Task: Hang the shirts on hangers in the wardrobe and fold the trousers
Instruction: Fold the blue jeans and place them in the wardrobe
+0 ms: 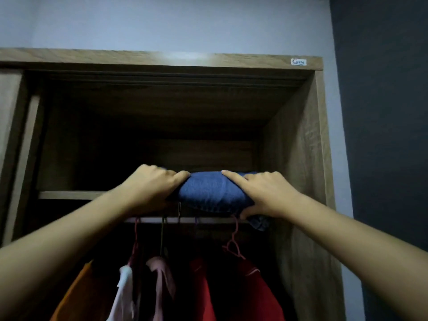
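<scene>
Left hand (150, 188), right hand (266, 195) grip folded trousers (213, 193) | on wardrobe shelf (69, 195) (shirts (254, 297) hang below)

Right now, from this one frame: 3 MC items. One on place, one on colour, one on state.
1. Where are the trousers?
A. on a hanger
B. at the front edge of the shelf, above the rail
C. on the floor

2. What colour are the trousers?
A. red
B. white
C. blue

3. The left hand and right hand:
A. both hold the trousers
B. both hang free
C. only the left holds them

Answers:
1. B: the folded bundle sits against the shelf edge, with the rail just under it.
2. C: the cloth is plain blue.
3. A: the left fingers curl round one end, and the right thumb and fingers pinch the other.
</scene>
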Available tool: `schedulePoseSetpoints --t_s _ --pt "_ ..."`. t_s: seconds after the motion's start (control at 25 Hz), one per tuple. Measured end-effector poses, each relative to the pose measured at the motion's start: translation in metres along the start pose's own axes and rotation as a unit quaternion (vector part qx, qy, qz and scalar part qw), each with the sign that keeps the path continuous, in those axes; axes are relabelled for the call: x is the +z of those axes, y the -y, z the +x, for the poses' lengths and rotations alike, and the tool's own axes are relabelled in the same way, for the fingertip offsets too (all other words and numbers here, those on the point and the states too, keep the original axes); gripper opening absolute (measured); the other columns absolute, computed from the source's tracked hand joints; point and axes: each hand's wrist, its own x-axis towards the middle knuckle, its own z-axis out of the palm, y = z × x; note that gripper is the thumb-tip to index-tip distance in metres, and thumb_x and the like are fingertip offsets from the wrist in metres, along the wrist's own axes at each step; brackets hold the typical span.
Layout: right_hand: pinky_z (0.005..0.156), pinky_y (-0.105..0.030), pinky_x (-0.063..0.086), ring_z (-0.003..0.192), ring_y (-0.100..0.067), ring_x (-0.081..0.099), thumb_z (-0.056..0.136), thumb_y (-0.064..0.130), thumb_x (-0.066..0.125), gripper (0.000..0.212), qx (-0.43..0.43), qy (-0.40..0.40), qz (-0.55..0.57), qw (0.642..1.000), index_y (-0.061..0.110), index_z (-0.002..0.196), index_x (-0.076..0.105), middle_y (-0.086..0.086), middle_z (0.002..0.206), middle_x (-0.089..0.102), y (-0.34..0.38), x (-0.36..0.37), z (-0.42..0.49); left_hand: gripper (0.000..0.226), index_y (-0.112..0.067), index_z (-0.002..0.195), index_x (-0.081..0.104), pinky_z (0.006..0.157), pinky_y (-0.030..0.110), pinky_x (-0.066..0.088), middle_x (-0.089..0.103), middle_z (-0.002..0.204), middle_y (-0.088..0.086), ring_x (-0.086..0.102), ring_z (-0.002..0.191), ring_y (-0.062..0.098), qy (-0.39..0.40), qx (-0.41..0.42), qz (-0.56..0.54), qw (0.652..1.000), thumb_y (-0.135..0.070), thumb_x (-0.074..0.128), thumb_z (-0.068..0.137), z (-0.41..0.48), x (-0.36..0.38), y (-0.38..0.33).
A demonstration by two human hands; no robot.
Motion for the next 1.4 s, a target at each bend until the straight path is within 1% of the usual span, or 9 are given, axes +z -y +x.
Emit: schedulePoseSetpoints --t_s 0.16,0.44,0.6,0.76,0.88,0.96,1.08,1.2,1.4 --pt "0.071 -0.034 0.042 0.109 -0.029 0.060 0.073 0.066 0.058 0.091 0.004 -0.072 -0.030 0.997 0.038 0.145 0.010 0.000 0.129 0.057 -0.029 -0.036 0.007 0.053 -0.038 0.132 0.034 0.074 0.034 0.049 0.061 0.121 -0.009 0.063 0.104 0.023 0.054 -0.061 -0.015 0.997 -0.055 0.051 0.084 0.026 -0.034 0.024" --pt "0.045 -0.027 0.042 0.061 -0.028 0.068 0.068 0.046 0.076 0.072 -0.039 -0.200 -0.141 0.969 0.017 0.129 0.052 -0.009 0.086 0.068 -0.084 -0.024 0.034 0.050 -0.022 0.115 0.052 0.054 0.035 0.048 0.070 0.095 0.001 0.069 0.075 0.029 -0.147 -0.034 -0.009 0.989 -0.054 0.060 0.078 0.069 -0.002 0.034" --pt "0.072 -0.038 0.047 0.103 -0.032 0.060 0.082 0.050 0.058 0.072 0.010 -0.077 -0.093 0.993 0.026 0.142 0.026 -0.010 0.122 0.054 -0.076 0.002 0.028 0.043 -0.018 0.107 0.047 0.041 0.033 0.052 0.070 0.080 0.005 0.068 0.060 0.025 -0.192 0.062 -0.034 0.979 -0.050 0.047 0.078 0.068 0.032 0.016" --pt "0.090 -0.043 0.043 0.120 -0.033 0.050 0.085 0.038 0.060 0.077 0.017 0.086 -0.032 0.996 0.028 0.145 0.013 -0.010 0.136 0.043 -0.072 0.008 0.029 0.047 -0.017 0.111 0.049 0.047 0.028 0.053 0.071 0.083 0.004 0.069 0.064 0.022 -0.141 0.104 -0.041 0.984 -0.047 0.043 0.076 0.066 0.055 0.006" --pt "0.097 -0.045 0.040 0.125 -0.033 0.044 0.086 0.025 0.062 0.085 0.014 0.129 -0.035 0.991 0.029 0.148 0.003 -0.012 0.141 0.037 -0.067 0.014 0.032 0.056 -0.018 0.131 0.045 0.070 0.031 0.053 0.066 0.108 0.004 0.067 0.090 0.021 -0.062 0.101 -0.053 0.992 -0.042 0.060 0.082 0.067 0.059 0.005" --pt "0.099 -0.046 0.039 0.126 -0.032 0.042 0.084 0.023 0.064 0.092 0.014 0.162 -0.003 0.987 0.034 0.147 -0.002 -0.010 0.143 0.035 -0.066 0.011 0.034 0.065 -0.027 0.145 0.023 0.087 0.031 0.047 0.051 0.131 0.001 0.056 0.112 0.019 0.018 0.063 -0.032 0.997 -0.047 0.050 0.090 0.067 0.057 0.006" --pt "0.101 -0.044 0.040 0.125 -0.030 0.044 0.080 0.020 0.069 0.101 0.025 0.237 0.067 0.969 0.042 0.146 -0.005 -0.007 0.140 0.038 -0.068 0.002 0.037 0.069 -0.048 0.143 -0.007 0.089 0.031 0.045 0.040 0.142 -0.003 0.050 0.118 0.019 0.084 0.027 -0.020 0.996 -0.057 0.037 0.092 0.065 0.059 0.009" --pt "0.095 -0.041 0.044 0.119 -0.029 0.049 0.078 0.018 0.070 0.100 0.025 0.226 0.059 0.972 0.043 0.145 0.000 -0.008 0.134 0.045 -0.069 -0.001 0.038 0.071 -0.062 0.125 -0.026 0.088 0.032 0.046 0.039 0.140 -0.003 0.050 0.117 0.018 0.110 0.020 -0.073 0.991 -0.059 0.036 0.091 0.058 0.062 0.018" --pt "0.072 -0.039 0.040 0.113 -0.031 0.054 0.083 0.024 0.066 0.063 0.042 0.061 -0.070 0.995 0.023 0.134 0.029 -0.009 0.126 0.052 -0.067 0.004 0.038 0.073 -0.038 0.147 0.002 0.098 0.030 0.043 0.043 0.140 0.000 0.052 0.119 0.017 0.096 -0.049 -0.132 0.985 -0.049 0.047 0.091 0.049 0.066 0.030"
